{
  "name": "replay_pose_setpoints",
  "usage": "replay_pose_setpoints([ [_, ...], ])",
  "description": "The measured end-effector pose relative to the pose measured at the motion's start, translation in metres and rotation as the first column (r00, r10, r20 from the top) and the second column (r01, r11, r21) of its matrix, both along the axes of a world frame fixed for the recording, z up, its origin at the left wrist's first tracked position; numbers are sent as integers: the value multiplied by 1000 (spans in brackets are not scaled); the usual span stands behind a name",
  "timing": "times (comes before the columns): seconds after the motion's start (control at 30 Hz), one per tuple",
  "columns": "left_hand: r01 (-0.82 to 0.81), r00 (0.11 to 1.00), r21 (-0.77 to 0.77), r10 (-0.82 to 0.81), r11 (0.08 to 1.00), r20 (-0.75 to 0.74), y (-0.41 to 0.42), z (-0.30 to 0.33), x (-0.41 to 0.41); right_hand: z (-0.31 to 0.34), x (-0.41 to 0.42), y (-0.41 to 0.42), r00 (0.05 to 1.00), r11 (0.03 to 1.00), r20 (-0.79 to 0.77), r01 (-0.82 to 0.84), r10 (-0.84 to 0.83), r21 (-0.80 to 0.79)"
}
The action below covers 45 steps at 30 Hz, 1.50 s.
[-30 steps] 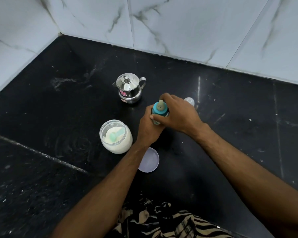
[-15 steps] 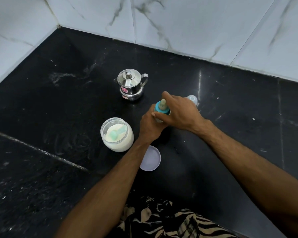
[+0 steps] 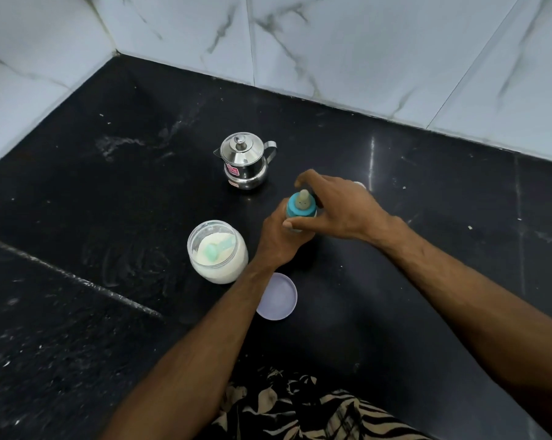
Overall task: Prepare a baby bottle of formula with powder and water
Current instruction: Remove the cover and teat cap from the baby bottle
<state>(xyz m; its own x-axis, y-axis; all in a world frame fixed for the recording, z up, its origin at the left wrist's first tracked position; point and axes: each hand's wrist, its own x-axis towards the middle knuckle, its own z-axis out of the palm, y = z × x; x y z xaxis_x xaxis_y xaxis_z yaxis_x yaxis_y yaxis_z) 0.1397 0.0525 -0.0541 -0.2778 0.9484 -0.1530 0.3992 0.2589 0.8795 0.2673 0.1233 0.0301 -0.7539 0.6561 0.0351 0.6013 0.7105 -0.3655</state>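
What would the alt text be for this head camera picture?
Two hands work a baby bottle on a black counter: left hand grips its body, right hand its teal collar. Nearby are an open powder jar, its lid and a steel pot.

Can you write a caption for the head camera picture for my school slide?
Two hands, left and right, grip a baby bottle near an open powder jar.
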Motion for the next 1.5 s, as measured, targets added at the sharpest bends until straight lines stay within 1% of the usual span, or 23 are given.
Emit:
replay_pose_setpoints([
  [0.07,3,1000,10,-3,1000,-8,-1,2,0,-7,-3,-8,996,995,-23,87,-86,42],
  [0.13,7,1000,14,-7,1000,-13,-1,3,0,-12,-4,-14,991,992,-70,121,-118,45],
  [0.2,8,1000,24,-7,1000,-15,-2,3,0,-11,-4,-14,994,996,-75,84,-81,37],
  [0.33,0,1000,38,-1,999,23,-3,3,-1,-4,2,-5,996,996,-32,-81,80,-35],
  [0.4,3,1000,20,-3,1000,18,-3,3,-1,0,4,-3,995,992,-32,-96,93,-78],
  [0.43,5,1000,18,-5,1000,12,-2,2,0,2,4,-4,997,993,-41,-73,70,-95],
  [0.5,10,1000,14,-10,1000,6,-1,3,0,3,3,-7,998,994,-51,24,-30,-106],
  [0.57,23,1000,11,-23,1000,-6,-1,3,0,2,1,-12,991,991,-47,126,-128,-39],
  [0.63,27,1000,8,-26,1000,-7,0,6,1,0,-3,-18,984,984,-52,175,-173,35],
  [0.67,25,999,3,-25,1000,-20,1,7,2,-1,-5,-19,982,983,-55,181,-178,42],
  [0.77,24,997,-17,-25,1000,-68,1,9,3,1,-7,-18,993,993,-24,116,-115,19],
  [0.87,11,999,9,-11,1000,-46,1,8,3,8,-2,-11,1000,1000,-3,-7,7,-10],
  [0.93,5,999,-1,-5,1000,-52,1,8,3,11,1,-8,999,998,-2,-54,54,-10],
  [1.0,12,999,-8,-12,1000,-38,1,7,2,11,2,-8,1000,1000,-7,-28,28,-12],
  [1.07,10,1000,10,-10,1000,20,-1,5,1,8,-1,-11,999,998,4,48,-48,-26],
  [1.13,12,1000,17,-12,1000,24,-3,6,0,3,-3,-14,995,995,5,95,-95,-18],
  [1.17,13,1000,14,-13,1000,12,-3,7,1,2,-4,-15,996,996,5,93,-93,-12],
  [1.23,13,1000,9,-13,1000,-7,-1,8,2,4,-4,-15,999,999,26,37,-37,-8],
  [1.3,2,1000,-10,-2,1000,-27,1,8,3,9,-1,-11,999,998,42,-17,20,-60],
  [1.37,-5,1000,-29,4,1000,-23,1,7,2,14,2,-8,999,987,29,-29,34,-155],
  [1.43,4,1000,-23,-4,1000,-13,1,5,3,15,3,-8,1000,978,-8,-12,10,-209],
  [1.5,5,1000,0,-5,1000,6,0,4,2,14,2,-11,998,976,-40,46,-56,-213],
])
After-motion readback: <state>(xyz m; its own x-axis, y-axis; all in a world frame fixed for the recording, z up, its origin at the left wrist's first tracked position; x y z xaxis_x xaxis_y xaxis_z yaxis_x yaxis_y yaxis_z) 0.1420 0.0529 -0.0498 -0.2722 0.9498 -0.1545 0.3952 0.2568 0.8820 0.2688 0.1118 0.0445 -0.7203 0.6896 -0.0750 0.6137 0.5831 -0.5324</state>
